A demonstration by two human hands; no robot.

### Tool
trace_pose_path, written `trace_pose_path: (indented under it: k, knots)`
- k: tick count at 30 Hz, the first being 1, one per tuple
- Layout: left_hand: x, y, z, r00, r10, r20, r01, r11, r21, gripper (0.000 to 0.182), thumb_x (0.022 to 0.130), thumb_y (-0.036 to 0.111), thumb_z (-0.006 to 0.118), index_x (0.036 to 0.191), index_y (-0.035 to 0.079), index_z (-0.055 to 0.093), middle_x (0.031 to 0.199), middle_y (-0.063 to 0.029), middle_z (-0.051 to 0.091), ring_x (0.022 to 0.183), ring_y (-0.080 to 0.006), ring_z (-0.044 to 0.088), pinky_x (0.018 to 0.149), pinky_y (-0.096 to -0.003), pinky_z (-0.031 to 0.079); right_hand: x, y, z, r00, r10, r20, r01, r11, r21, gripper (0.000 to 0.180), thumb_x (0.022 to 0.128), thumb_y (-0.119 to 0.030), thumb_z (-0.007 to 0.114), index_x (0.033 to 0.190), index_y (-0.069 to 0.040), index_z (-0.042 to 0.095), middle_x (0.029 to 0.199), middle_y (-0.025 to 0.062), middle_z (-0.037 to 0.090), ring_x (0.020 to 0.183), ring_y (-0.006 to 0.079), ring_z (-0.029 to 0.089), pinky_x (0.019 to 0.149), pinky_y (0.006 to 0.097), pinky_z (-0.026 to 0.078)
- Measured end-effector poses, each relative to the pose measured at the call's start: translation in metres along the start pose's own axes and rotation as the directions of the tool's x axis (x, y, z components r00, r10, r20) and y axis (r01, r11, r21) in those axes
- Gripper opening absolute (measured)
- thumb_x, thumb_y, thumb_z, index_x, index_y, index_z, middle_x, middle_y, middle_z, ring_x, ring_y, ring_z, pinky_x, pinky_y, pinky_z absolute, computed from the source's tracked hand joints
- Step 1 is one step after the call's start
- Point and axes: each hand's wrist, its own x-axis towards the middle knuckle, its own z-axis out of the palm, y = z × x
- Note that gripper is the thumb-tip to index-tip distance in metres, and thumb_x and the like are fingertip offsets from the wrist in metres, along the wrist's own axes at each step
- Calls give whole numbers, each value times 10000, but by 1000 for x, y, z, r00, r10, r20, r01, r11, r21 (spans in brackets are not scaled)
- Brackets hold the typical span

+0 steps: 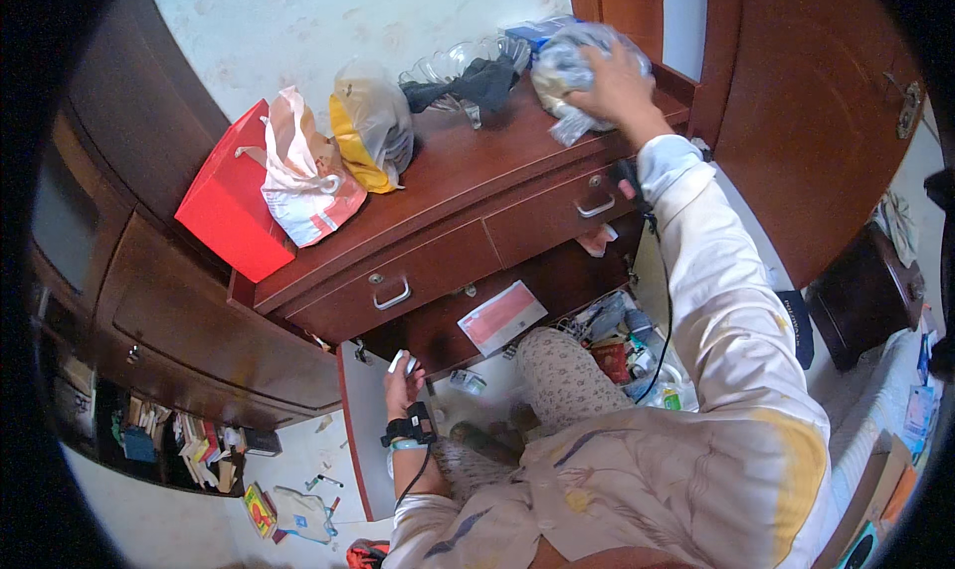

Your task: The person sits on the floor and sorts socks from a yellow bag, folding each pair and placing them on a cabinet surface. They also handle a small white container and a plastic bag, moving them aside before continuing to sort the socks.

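My right hand (618, 88) is spread over a clear plastic bag (556, 84) with bundled contents, at the right end of the reddish-brown wooden cabinet top (455, 147). The bag is blurred, and what is inside cannot be made out. Lower down, my left hand (405, 382) holds a small white object (401, 361) near the opened cabinet door (369, 427); fingers hide most of it. Behind the plastic bag is a blue box (533, 30). A scalloped glass bowl (440, 63) beside it has a dark cloth (485, 84) draped over its rim.
A yellow-and-white plastic bag (373, 129), a white-and-red bag (310, 188) and a red box (231, 203) line the top's left side. Under two shut drawers (388, 270), the open compartment holds a pink-and-white envelope (501, 317). Mixed items (619, 345) crowd near my knee.
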Motion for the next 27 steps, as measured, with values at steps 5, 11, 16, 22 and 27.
trace_pose_path:
  k: [5, 11, 16, 22, 27]
  knots:
    - [7, 1, -7, 995, -89, -32, 91, 993, 71, 392, 829, 333, 741, 1036, 37, 588, 828, -71, 670, 579, -143, 633, 458, -242, 495, 9, 110, 6, 932, 141, -334, 2, 920, 392, 307, 827, -162, 580, 1121, -76, 608, 1026, 221, 652, 1010, 407, 607, 868, 486, 479]
    - [11, 2, -11, 995, -98, -9, 98, 995, -1, 412, 825, 347, 743, 1046, 44, 573, 849, -92, 663, 603, -150, 635, 463, -248, 498, -17, 187, -35, 815, 445, -371, -3, 643, 766, 331, 774, -40, 546, 1083, -24, 666, 979, 86, 701, 901, 192, 657, 826, 319, 500]
    - [-5, 6, -2, 999, -32, -31, 31, 999, -41, 396, 826, 346, 743, 1059, 73, 575, 857, -95, 665, 629, -152, 638, 472, -242, 500, -6, 169, -31, 798, 445, -406, 10, 664, 748, 290, 805, -98, 601, 1076, -20, 668, 990, 137, 699, 930, 240, 663, 834, 353, 501]
    - [-28, 17, -24, 997, -50, -55, 50, 999, 1, 385, 842, 358, 720, 1080, 90, 578, 857, -70, 669, 617, -140, 622, 498, -232, 501, 31, 98, 7, 848, 274, -453, 144, 704, 695, 240, 808, -98, 593, 1007, 20, 659, 911, 195, 685, 901, 332, 668, 840, 425, 510]
    - [-34, 14, -41, 995, -99, -6, 99, 992, 78, 354, 856, 349, 705, 1092, 114, 586, 872, -56, 666, 653, -136, 622, 504, -232, 493, -24, 32, 19, 769, -23, -639, 449, 730, 515, 429, 748, -135, 612, 1174, -89, 609, 1184, 231, 572, 1157, 404, 517, 1017, 453, 405]
